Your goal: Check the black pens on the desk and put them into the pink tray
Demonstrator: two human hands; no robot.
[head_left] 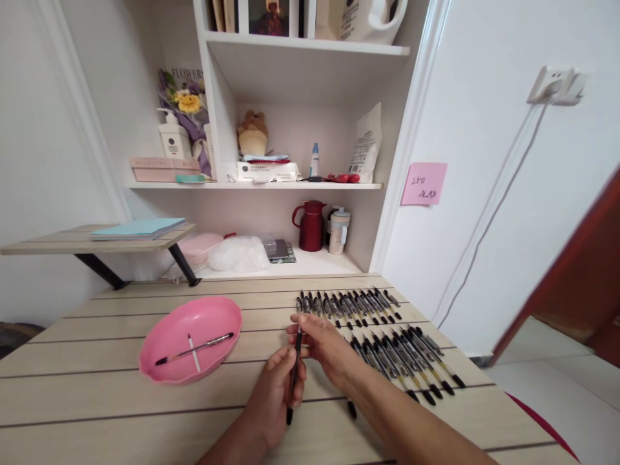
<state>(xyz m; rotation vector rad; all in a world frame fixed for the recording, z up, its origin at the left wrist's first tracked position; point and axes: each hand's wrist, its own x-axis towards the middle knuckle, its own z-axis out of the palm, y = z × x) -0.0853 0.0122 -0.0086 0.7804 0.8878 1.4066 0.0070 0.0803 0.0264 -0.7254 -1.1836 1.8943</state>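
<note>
Upright in my left hand (pixel 272 394) is a black pen (pixel 296 361), its fingers wrapped round the barrel and the black end sticking out below. My right hand (pixel 324 345) closes its thumb and fingers at the pen's top end; whether a small part sits between them is hidden. Right of my hands lie many clear-barrelled black pens in two rows, a far row (pixel 349 307) and a near row (pixel 402 361). My right forearm covers part of the near row; one black pen end (pixel 352 408) peeks out beneath it.
A pink scalloped bowl (pixel 165 323) on the left holds a pen (pixel 203 347) crossing a thin white stick (pixel 194 355). Behind the slatted wooden table (pixel 97 400) stand white shelves with a red jug (pixel 311 226) and a cup (pixel 339 231). A small raised shelf (pixel 48 240) carries blue paper.
</note>
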